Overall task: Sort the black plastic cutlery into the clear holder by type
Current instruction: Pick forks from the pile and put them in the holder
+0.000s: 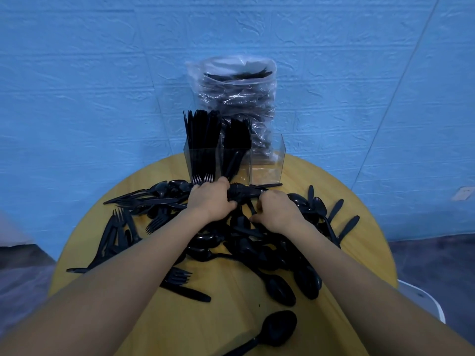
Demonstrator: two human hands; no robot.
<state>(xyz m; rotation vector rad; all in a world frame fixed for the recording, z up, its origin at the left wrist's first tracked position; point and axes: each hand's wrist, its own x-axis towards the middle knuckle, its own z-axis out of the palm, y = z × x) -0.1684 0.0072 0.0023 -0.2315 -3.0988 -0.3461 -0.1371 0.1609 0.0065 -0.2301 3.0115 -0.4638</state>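
Note:
A clear three-part holder [267, 163] stands at the far edge of the round yellow table [231, 317]. Its left part holds forks tines down, its middle part holds more black cutlery, and its right part looks empty. My left hand [210, 199] grips one end of a bundle of black cutlery [244, 192] just in front of the holder. My right hand [277, 211] curls round the bundle's other end; its fingers are hidden. Loose black spoons [280, 289], forks [156, 222] and knives lie piled under and around both hands.
A clear plastic bag [239, 98] packed with black cutlery stands behind the holder against the blue wall. A single spoon [275, 330] lies near the table's front edge. A white chair edge [424, 299] shows at the right.

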